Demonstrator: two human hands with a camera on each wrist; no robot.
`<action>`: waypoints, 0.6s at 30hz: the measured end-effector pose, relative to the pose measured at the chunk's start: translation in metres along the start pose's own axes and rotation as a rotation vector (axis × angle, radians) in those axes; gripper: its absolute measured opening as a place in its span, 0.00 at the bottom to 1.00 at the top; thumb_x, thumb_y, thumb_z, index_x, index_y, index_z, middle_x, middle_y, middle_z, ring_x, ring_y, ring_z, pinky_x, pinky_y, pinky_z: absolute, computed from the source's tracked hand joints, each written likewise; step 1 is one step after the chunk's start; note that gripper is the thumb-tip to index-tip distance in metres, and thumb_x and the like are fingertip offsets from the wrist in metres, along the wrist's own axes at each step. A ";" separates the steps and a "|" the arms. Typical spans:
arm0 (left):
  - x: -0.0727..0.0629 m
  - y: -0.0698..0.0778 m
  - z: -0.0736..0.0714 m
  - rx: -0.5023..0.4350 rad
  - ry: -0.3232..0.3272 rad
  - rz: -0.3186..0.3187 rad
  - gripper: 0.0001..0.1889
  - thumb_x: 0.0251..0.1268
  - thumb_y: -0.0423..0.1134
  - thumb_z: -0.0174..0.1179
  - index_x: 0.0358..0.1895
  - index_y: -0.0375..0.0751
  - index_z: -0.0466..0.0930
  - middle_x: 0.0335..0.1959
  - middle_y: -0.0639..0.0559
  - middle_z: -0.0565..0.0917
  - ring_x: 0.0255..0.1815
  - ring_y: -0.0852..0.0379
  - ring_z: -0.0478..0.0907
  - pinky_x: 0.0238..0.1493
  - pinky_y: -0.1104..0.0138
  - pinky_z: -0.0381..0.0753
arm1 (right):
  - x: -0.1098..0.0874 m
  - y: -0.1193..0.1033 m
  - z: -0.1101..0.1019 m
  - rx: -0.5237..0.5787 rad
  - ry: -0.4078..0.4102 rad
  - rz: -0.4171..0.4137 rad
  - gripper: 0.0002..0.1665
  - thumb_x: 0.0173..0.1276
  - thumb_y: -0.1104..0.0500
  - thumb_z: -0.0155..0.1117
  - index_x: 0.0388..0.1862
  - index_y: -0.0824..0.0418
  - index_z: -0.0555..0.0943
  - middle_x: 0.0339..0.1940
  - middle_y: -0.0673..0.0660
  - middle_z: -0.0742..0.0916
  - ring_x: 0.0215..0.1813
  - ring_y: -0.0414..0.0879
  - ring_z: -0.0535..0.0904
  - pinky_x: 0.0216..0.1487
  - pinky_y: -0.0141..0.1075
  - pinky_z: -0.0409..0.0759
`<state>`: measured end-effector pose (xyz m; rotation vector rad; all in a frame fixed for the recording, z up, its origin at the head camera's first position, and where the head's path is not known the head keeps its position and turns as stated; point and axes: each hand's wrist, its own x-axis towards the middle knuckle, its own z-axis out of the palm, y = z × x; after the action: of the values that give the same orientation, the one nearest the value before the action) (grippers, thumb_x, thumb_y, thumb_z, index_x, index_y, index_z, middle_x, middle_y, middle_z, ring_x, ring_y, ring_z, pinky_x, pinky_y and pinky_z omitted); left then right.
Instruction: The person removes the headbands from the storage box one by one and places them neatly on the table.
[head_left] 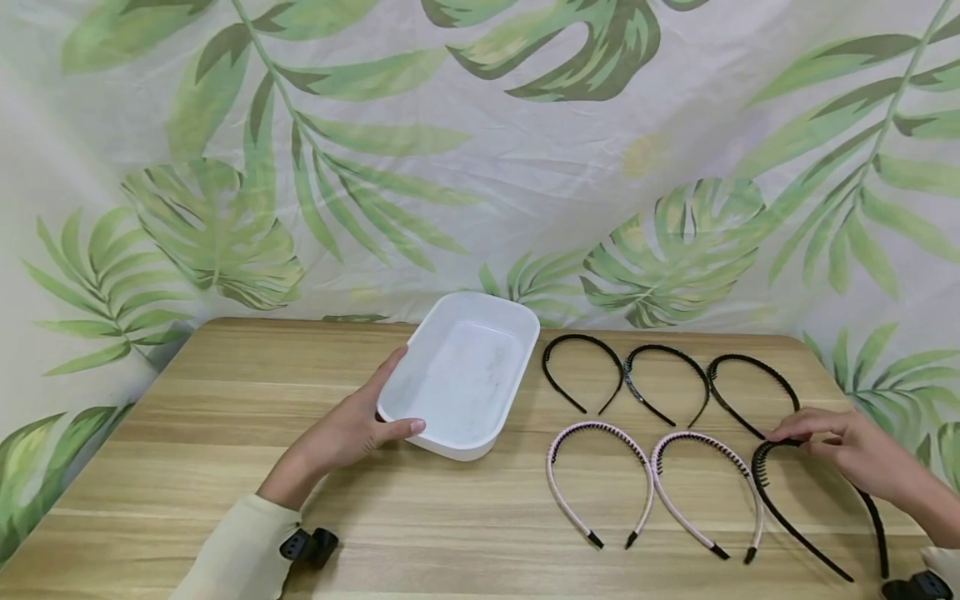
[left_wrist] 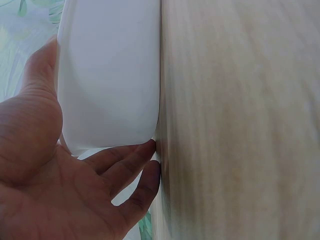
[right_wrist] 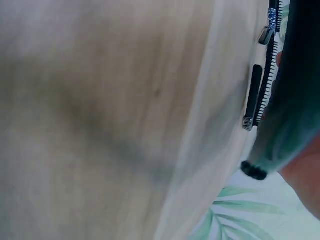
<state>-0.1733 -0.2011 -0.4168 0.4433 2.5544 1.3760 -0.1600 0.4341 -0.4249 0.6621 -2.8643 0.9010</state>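
My left hand (head_left: 341, 433) grips a white plastic container (head_left: 457, 383) by its left end, the thumb over the rim. In the left wrist view the container's wall (left_wrist: 110, 75) stands close to the wooden tabletop, with curled fingers (left_wrist: 142, 187) by its lower corner. Over at the right, my right hand (head_left: 862, 454) pinches the top of a black toothed headband (head_left: 881, 533), whose two ends point toward me. The right wrist view shows a dark band (right_wrist: 295, 85) looming large and blurred, partly in front of the hand.
Three black headbands (head_left: 581, 337) form a back row right of the container. Two pink headbands (head_left: 600, 426) lie in front of them, beside the held one. A leaf-print cloth (head_left: 525, 167) hangs behind the wooden table (head_left: 225, 417).
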 end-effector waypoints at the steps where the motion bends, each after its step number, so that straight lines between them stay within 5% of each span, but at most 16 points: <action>1: 0.000 0.000 0.000 0.001 0.000 -0.003 0.57 0.71 0.46 0.70 0.88 0.53 0.32 0.85 0.34 0.52 0.68 0.39 0.73 0.63 0.50 0.75 | -0.001 0.001 0.000 0.003 0.002 0.001 0.27 0.62 0.83 0.60 0.42 0.56 0.92 0.45 0.28 0.86 0.50 0.17 0.74 0.35 0.25 0.71; 18: 0.001 0.000 0.000 -0.006 0.000 0.002 0.57 0.70 0.47 0.71 0.88 0.53 0.33 0.85 0.34 0.52 0.68 0.39 0.72 0.64 0.50 0.75 | -0.006 0.011 0.002 0.049 0.030 -0.074 0.28 0.57 0.85 0.60 0.41 0.57 0.92 0.44 0.35 0.89 0.49 0.20 0.77 0.37 0.23 0.70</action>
<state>-0.1740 -0.2011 -0.4165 0.4443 2.5503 1.3836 -0.1591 0.4438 -0.4333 0.7478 -2.7797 0.9651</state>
